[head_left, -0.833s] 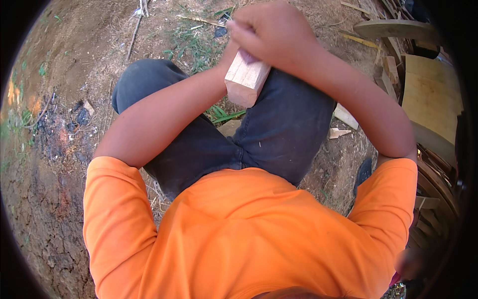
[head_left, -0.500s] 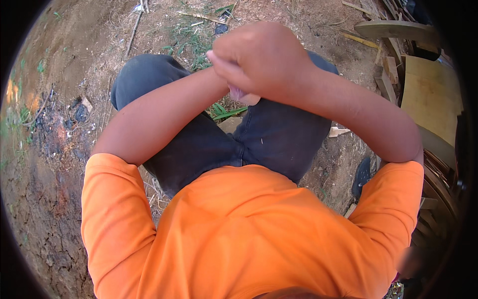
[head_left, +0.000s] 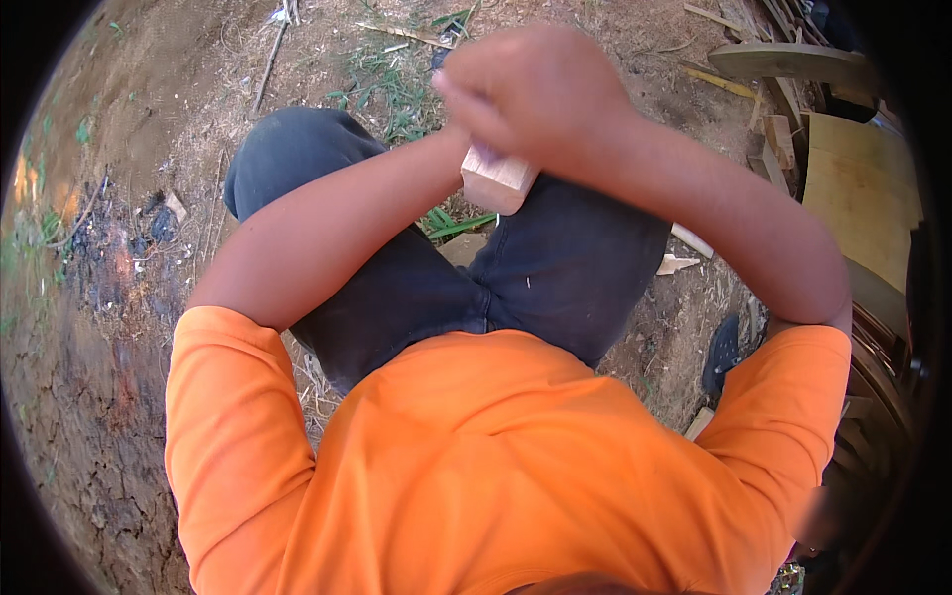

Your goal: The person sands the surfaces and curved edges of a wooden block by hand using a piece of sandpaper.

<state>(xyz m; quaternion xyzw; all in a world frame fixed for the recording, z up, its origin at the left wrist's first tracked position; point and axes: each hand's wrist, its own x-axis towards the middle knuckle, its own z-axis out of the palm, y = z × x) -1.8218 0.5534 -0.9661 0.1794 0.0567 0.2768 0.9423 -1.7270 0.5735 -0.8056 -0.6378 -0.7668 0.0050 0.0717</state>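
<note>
My right hand is closed in a fist above my thighs, slightly blurred, its thumb side toward the left. What it grips is hidden under the fingers. Below it, a squared block of pale wood sticks out toward my body, its end face showing. My left hand lies beneath the right one, and only the wrist and a trace of fingertips on the block show. It appears closed around the wood; most of its fingers are covered.
Boards and wood offcuts are piled at the right, with a yellowish panel and a curved wooden piece. A dark shoe is on the dirt at the right. A thin stick lies at the far left.
My right fist has shifted slightly away from me and to the right. More of the wooden block shows below it now.
</note>
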